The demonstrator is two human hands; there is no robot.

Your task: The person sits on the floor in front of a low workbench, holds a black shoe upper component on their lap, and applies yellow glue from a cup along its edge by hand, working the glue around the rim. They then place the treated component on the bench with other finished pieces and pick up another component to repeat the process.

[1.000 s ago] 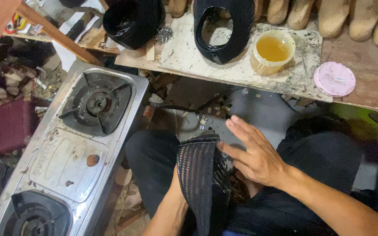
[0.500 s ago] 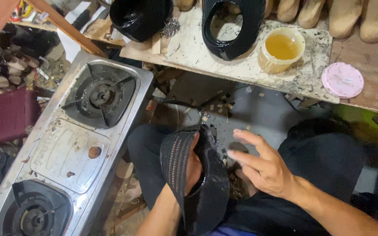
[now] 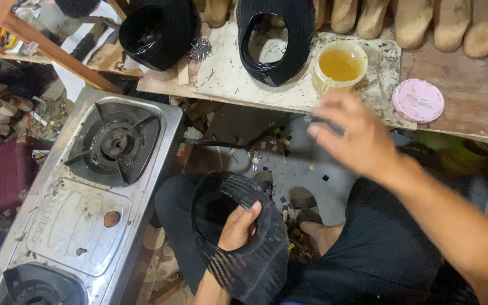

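Observation:
My left hand grips a black woven shoe upper over my lap, thumb inside its opening. My right hand is raised, blurred, fingers spread, holding nothing, just below a cream cup of yellow liquid on the workbench. Another black shoe upper lies flat on a white board to the left of the cup. A third black upper sits farther left.
A steel two-burner gas stove stands at my left. A pink round lid lies on the bench right of the cup. Several tan shoe lasts line the bench's back. Scraps litter the floor between my legs.
My right hand has let go of the black upper and risen toward the cup. My left hand has turned the upper so its opening faces up.

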